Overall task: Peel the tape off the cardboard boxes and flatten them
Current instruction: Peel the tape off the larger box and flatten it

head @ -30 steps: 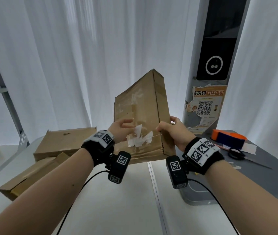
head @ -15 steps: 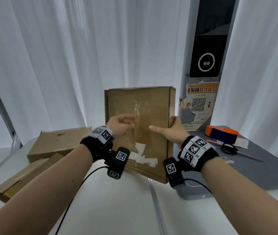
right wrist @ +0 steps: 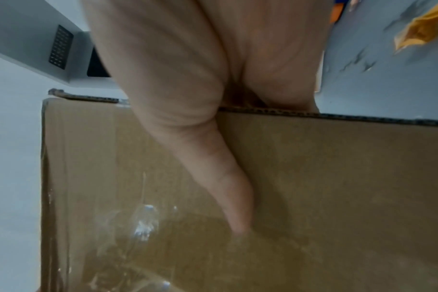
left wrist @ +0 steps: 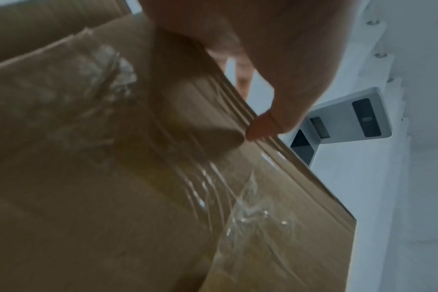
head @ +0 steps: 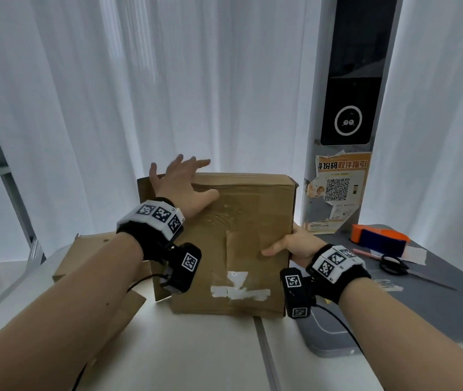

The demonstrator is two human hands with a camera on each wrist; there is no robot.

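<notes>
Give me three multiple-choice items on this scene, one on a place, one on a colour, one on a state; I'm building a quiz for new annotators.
1. Where do the scissors lie?
A. on the grey mat, right of the held box
B. on the cardboard at left
C. in the left hand

2. What colour are the label scraps low on the held box?
A. orange
B. white
C. black

3. How is the left hand?
A. clenched on tape
B. fingers spread at the box's top edge
C. flat on the table

Answers: 1 A, they rest on the mat beside the tape dispenser; 2 B, pale torn paper; 3 B, fingers splayed, while the right hand grips the box's side.
</notes>
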